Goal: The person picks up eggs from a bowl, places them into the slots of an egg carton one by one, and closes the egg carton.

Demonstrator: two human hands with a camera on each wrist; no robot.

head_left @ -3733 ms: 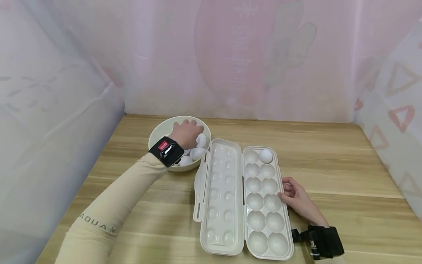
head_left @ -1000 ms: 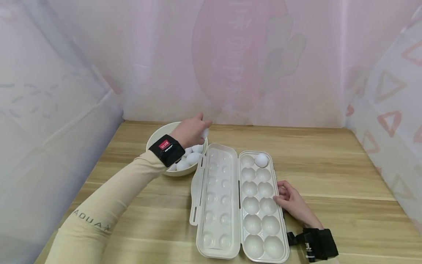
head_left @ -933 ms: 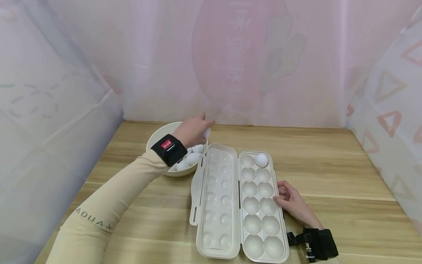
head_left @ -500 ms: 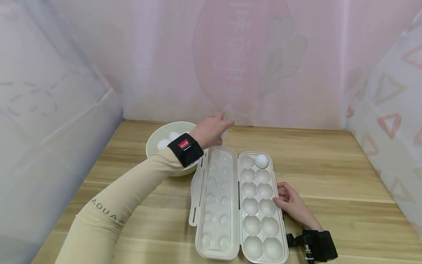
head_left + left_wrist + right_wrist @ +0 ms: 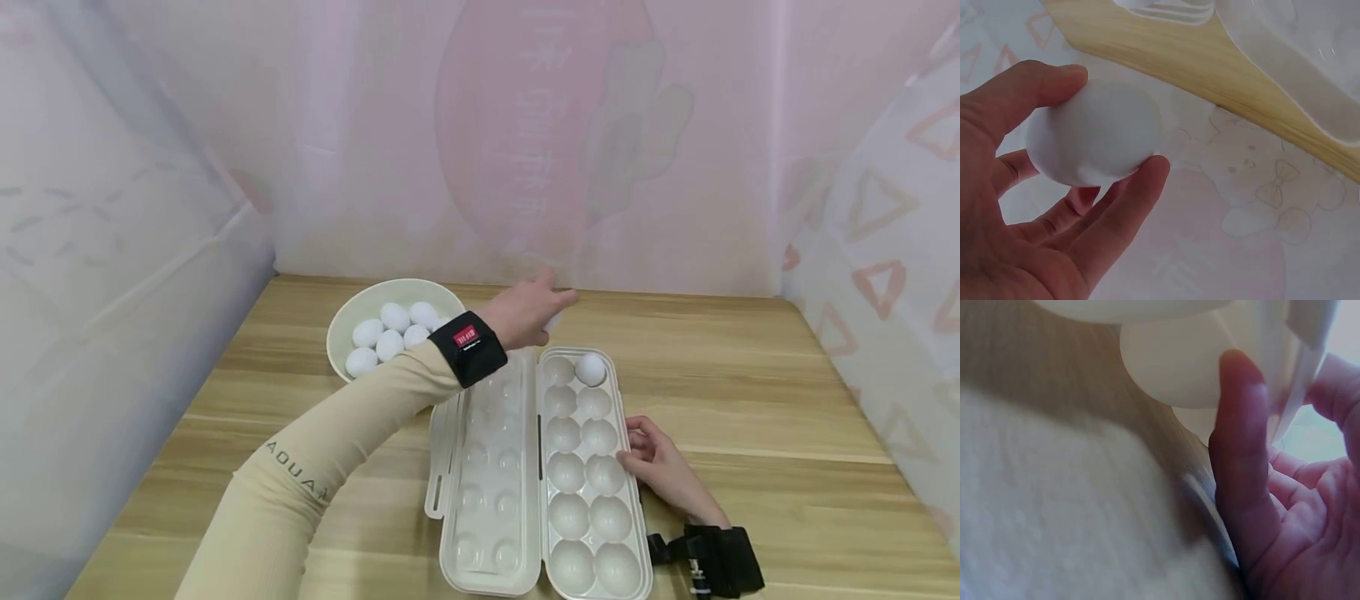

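Observation:
My left hand (image 5: 552, 310) pinches a white egg (image 5: 1094, 134) between thumb and fingers (image 5: 1122, 212). It hovers just beyond the far end of an open cream egg carton (image 5: 567, 471). The carton's cup tray lies on the right and its lid (image 5: 491, 475) lies flat on the left. One egg (image 5: 590, 369) sits in the far right cup; the other cups are bare. My right hand (image 5: 637, 446) grips the tray's right rim, and in the right wrist view one finger (image 5: 1241, 456) lies against it.
A cream bowl (image 5: 337, 333) with several white eggs (image 5: 390, 342) stands left of the carton. Everything rests on a wooden table (image 5: 750, 392). Pale pink patterned cloth (image 5: 487, 125) hangs close behind and on both sides.
My left hand lifted an egg out of the bowl and carried it right, past the lid's far end. The bowl's eggs now show. The right hand stayed on the carton.

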